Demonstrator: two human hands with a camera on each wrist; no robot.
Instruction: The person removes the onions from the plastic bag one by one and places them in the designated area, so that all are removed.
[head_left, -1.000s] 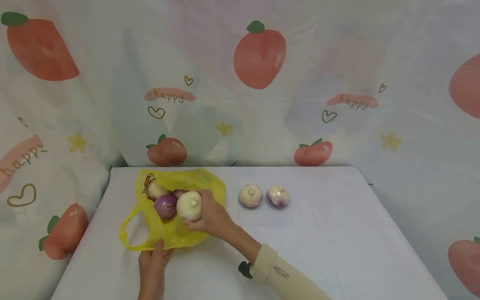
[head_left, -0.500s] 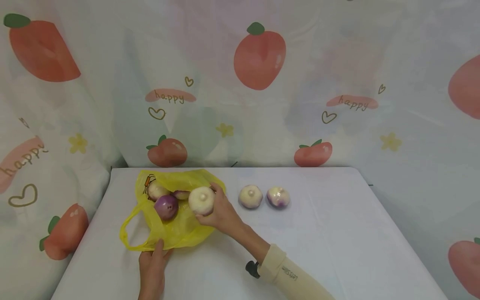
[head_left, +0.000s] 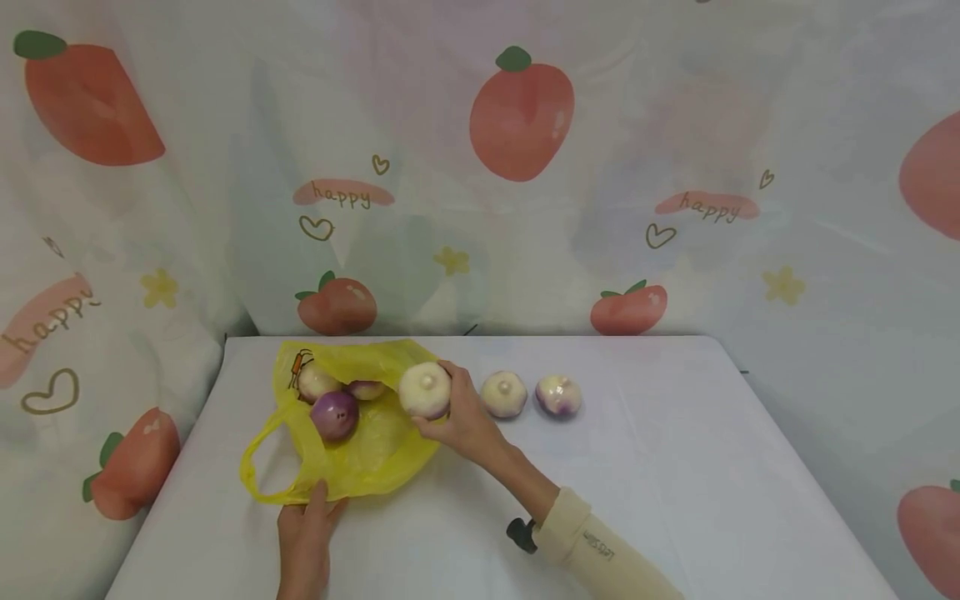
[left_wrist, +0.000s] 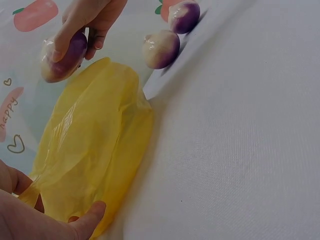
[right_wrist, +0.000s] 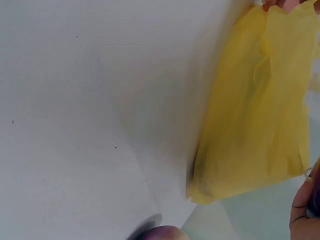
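Yellow plastic bag (head_left: 356, 479), mouth open, lies near the white table's (head_left: 675, 475) far left corner; three purple-and-white turnips (head_left: 334, 416) show inside it. The person's left hand (head_left: 304, 542) pinches its near edge. The right hand (head_left: 471, 425) is clamped round a pale-topped turnip (head_left: 425, 389), above the bag's right side. Rightmost, near the far edge, sit two loose turnips (head_left: 503, 395), just beside each other.

Fruit-print drapes (head_left: 480, 217) around a table (head_left: 675, 475) suggest a booth.
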